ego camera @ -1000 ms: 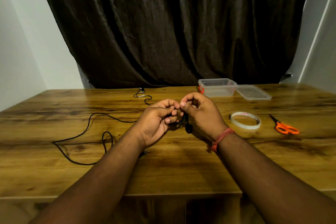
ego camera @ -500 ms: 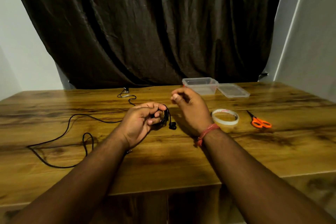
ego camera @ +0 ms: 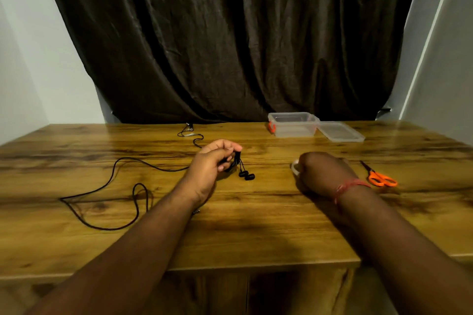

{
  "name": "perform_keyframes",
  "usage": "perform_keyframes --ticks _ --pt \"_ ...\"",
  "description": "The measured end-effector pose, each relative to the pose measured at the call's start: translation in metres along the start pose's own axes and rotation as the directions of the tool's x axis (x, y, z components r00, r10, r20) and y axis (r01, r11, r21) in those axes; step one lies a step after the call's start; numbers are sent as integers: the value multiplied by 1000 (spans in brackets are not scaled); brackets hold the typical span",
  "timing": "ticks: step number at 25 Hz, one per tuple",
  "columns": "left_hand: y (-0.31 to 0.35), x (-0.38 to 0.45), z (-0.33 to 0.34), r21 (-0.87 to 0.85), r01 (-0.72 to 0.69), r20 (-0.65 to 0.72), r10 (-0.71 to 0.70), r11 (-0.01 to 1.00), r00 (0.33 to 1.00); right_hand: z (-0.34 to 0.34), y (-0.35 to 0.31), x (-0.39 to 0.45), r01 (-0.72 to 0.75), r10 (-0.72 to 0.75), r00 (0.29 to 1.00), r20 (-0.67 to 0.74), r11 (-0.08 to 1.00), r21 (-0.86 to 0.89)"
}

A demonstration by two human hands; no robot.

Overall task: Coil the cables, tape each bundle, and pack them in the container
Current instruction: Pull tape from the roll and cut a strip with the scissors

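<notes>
**Head view: earphone bundle in left hand, right hand over tape roll**

Head camera looks down on a glossy, grained wooden table (ego camera: 230, 238).

- Left hand (ego camera: 212, 163): fingers curled round a coiled black earphone cable bundle (ego camera: 234, 162), pinched between thumb and fingertips above the table. Two black earbuds (ego camera: 246, 175) dangle below the fingers on short leads, just right of the palm.
- Right hand (ego camera: 320, 171): lies knuckles-up on a white tape roll (ego camera: 294, 168); only the roll's left edge shows beyond the hand. Fingers are hidden under the hand, so I cannot tell whether they grip the roll or merely rest on it. A red thread band (ego camera: 350, 185) circles the wrist.
- Loose thin black cable (ego camera: 112, 186): sprawls on the table left of the left forearm, in one wide open loop and one small tight one. Another stretch runs toward the table's back edge and ends near the curtain.
- Clear rectangular plastic container (ego camera: 293, 124) with an orange latch: at the far edge, open. Its clear flat lid (ego camera: 340, 132) lies just beside it on the right.
- Orange-handled scissors (ego camera: 378, 176): flat, blades shut, near the right wrist on its right.
- Backdrop: dark brown creased curtain (ego camera: 230, 38), pale walls either side.
</notes>
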State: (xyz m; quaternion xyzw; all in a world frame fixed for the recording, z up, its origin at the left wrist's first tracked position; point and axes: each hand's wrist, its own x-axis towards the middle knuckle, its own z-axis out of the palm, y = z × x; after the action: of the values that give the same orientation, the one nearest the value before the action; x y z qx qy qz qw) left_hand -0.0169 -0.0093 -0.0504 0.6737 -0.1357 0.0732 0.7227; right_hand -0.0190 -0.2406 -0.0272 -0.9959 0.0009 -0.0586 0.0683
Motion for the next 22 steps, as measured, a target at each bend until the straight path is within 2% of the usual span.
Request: perform_keyframes --ticks 2,4,6,9,13,15,22 --pt "-2 0 1 98 30 -50 -25 995 998 5 -19 7 111 -104 993 -46 978 179" --pt "-3 -1 3 277 39 -107 -10 960 994 9 -39 12 239 -230 970 -78 858 454" --pt "-5 -1 3 428 17 -128 42 904 991 14 -52 20 348 -336 932 -138 722 598" --pt "-10 3 -1 542 -41 -143 141 839 980 27 -59 29 490 -411 869 -276 632 600" --pt "-9 5 -2 602 -80 -143 206 794 968 38 -54 34 573 -450 817 -359 569 590" --pt "-10 5 -1 633 -102 -131 236 768 963 39 -52 35 571 -431 820 -376 571 591" --pt "-10 5 5 802 -155 -79 358 578 930 43 -54 38 595 -409 803 -433 597 538"
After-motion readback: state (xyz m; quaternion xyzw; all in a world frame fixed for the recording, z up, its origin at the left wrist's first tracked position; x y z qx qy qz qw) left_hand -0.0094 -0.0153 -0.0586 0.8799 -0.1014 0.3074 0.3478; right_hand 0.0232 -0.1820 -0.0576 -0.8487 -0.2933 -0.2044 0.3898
